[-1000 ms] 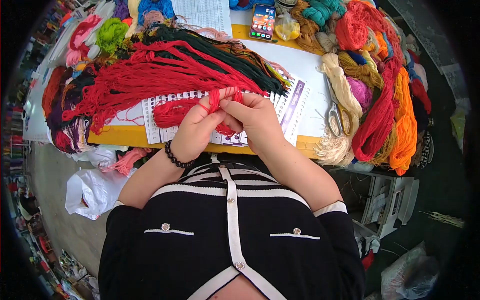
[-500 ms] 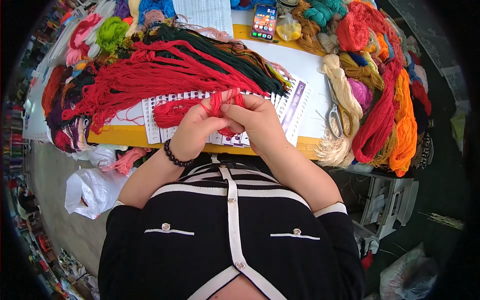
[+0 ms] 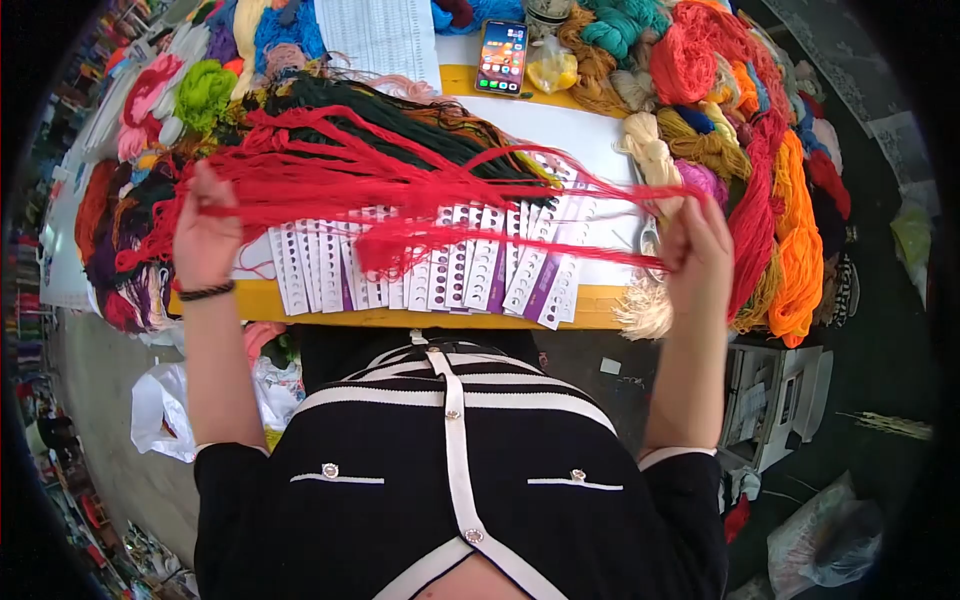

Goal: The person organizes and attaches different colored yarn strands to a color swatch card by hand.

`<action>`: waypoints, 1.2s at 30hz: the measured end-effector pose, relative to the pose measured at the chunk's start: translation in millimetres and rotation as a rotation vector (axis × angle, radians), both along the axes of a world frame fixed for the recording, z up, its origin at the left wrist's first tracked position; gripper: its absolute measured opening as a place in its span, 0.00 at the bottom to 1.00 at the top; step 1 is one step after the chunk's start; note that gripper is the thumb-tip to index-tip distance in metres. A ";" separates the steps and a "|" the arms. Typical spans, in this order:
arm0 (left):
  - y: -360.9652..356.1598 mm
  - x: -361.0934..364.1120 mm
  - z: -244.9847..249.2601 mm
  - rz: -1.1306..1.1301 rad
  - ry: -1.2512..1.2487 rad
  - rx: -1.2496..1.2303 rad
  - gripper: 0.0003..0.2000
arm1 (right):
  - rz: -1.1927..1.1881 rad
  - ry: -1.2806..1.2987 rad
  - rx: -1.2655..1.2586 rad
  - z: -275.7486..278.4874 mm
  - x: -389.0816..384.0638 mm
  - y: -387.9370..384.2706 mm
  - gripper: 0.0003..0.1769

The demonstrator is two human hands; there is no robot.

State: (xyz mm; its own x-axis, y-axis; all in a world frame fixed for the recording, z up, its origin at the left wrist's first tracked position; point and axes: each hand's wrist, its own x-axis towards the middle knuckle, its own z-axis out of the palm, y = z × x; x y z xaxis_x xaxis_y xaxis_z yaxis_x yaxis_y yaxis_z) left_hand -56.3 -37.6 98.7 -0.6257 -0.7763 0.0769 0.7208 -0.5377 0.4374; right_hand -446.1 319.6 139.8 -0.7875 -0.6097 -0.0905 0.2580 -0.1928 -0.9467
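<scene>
A loop of red embroidery thread [image 3: 590, 252] is stretched wide between my two hands above the table. My left hand [image 3: 208, 240], with a dark bead bracelet at its wrist, is closed round the left end, its fingers slightly blurred. Closed on the right end is my right hand [image 3: 697, 240], beside a cream skein [image 3: 648, 150]. A bunched clump of red thread [image 3: 395, 250] hangs near the middle of the span. Behind it lies a heap of more red thread, overlapping a dark green bundle [image 3: 400, 140]. White punched cards [image 3: 455, 262] with purple labels are fanned out below.
A phone [image 3: 502, 58] lies at the back beside a small bag with something yellow [image 3: 552, 68]. Orange skeins [image 3: 797, 235] and other coloured yarn are piled at the right. A printed sheet [image 3: 378, 45] is at the back. White plastic [image 3: 165, 405] is below the table's left side.
My hands have moved from close together at the middle to far apart, drawing the red thread out between them. More of the punched cards now shows.
</scene>
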 end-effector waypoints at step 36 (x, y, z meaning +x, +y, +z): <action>163.6 -167.3 34.3 -0.874 -0.972 -0.640 0.25 | 0.618 0.681 0.433 25.8 92.5 -35.6 0.07</action>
State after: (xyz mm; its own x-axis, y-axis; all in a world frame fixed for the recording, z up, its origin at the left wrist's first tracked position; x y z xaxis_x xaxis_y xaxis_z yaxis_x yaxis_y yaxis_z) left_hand -223.6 126.0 133.1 -0.8767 -0.1240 -0.4647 -0.4426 -0.1701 0.8805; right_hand -353.6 284.0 165.6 -0.3119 -0.9488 -0.0499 -0.4237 0.1859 -0.8865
